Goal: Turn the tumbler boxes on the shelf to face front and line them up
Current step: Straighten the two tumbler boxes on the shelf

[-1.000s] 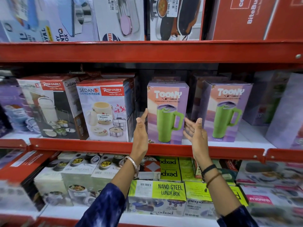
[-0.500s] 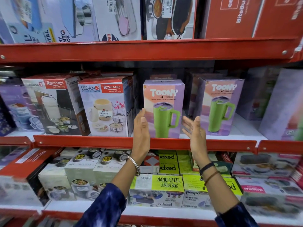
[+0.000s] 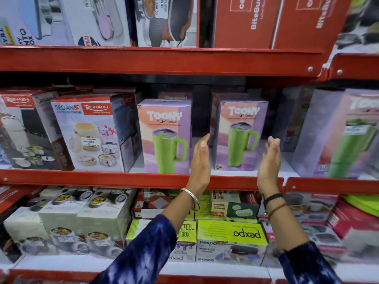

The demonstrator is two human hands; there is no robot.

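Observation:
Two purple and pink Toony tumbler boxes with a green mug printed on them stand on the middle shelf. The left box faces front at the shelf edge. The second box sits a little further back, turned slightly. My left hand is raised flat in the gap between the two boxes, holding nothing. My right hand is up just right of the second box, fingers loosely curled, holding nothing. A third tumbler box stands at the far right, angled and blurred. More tumbler boxes sit in shadow behind.
Rishabh lunch pack boxes stand left of the tumbler boxes. The red shelf above carries cookware and red BiteBuddy boxes. Below are Pexpo steel lunch boxes and casserole sets.
Both hands have moved right, from flanking the left tumbler box to flanking the second one. The view has shifted right as well.

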